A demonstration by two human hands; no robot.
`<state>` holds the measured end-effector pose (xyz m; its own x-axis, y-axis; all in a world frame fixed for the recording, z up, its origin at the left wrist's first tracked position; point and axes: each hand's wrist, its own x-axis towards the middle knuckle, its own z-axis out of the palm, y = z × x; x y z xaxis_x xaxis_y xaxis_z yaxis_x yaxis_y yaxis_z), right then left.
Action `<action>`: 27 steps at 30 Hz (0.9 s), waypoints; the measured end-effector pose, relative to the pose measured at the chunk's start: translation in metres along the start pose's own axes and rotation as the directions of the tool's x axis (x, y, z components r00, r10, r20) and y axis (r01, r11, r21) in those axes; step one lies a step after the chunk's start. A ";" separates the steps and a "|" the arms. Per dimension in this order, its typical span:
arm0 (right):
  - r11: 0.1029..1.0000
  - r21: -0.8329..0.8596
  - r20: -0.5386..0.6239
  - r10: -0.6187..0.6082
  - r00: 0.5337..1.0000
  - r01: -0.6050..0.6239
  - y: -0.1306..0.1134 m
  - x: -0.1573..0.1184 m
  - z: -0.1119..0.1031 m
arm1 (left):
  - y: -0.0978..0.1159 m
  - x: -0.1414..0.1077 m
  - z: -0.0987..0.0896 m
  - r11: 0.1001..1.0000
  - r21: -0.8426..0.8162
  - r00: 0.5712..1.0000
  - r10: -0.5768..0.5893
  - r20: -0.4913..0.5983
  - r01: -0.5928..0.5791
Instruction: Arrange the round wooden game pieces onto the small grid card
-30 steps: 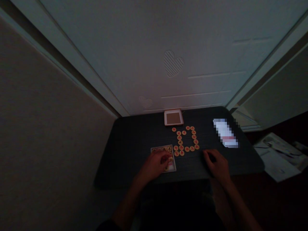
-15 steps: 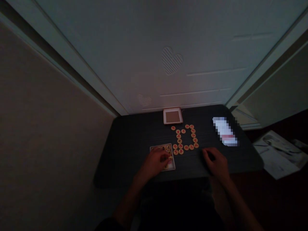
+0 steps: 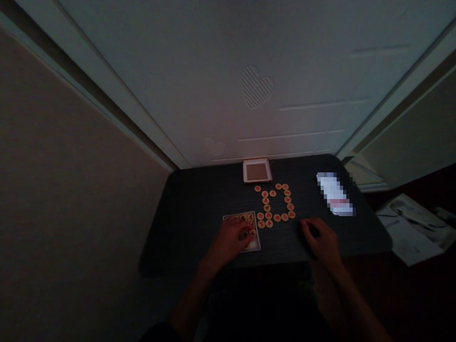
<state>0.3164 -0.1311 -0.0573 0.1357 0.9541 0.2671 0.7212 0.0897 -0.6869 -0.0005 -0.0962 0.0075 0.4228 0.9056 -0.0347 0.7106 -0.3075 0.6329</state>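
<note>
My left hand [image 3: 230, 238] is over a shallow box [image 3: 259, 242] of round pieces, its thumb and fingers curved toward each other at a piece near the box's right side. The hand hides much of the box, and whether it grips that piece is hard to make out. To the right of the box, several round pieces with red marks [image 3: 290, 207] lie on the dark table in a rough loop. My right hand [image 3: 322, 237] rests at the table's front, right of the pieces, with its fingers curled and nothing visible in them.
Behind the pieces stands an open box lid [image 3: 257, 171] with a brown centre. A bright blurred object [image 3: 335, 194] lies at the table's right. The dark table [image 3: 188, 204] meets a pale door [image 3: 178, 76]. A white box [image 3: 415, 230] sits on the floor at right.
The fingers of my left hand have spread slightly over the box, and more of the piece beneath them shows. My right hand keeps its pose. The view has shifted a little.
</note>
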 end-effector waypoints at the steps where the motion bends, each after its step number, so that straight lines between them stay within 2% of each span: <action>1: 1.000 -0.001 0.000 0.000 1.000 0.000 0.000 0.000 0.000 | 0.001 0.000 0.000 1.000 0.009 1.000 0.007 0.003 -0.007; 11: 1.000 -0.001 0.018 0.023 1.000 -0.023 0.001 0.000 0.000 | -0.001 -0.005 0.010 0.995 0.088 0.998 0.057 -0.017 -0.055; 27: 1.000 -0.004 0.010 0.025 1.000 -0.025 -0.002 0.000 0.000 | 0.005 -0.005 0.008 0.991 0.122 0.999 0.046 0.002 -0.046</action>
<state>0.3156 -0.1312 -0.0558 0.1473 0.9588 0.2429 0.7200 0.0644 -0.6910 0.0055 -0.1044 0.0047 0.4560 0.8899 -0.0065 0.7538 -0.3824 0.5344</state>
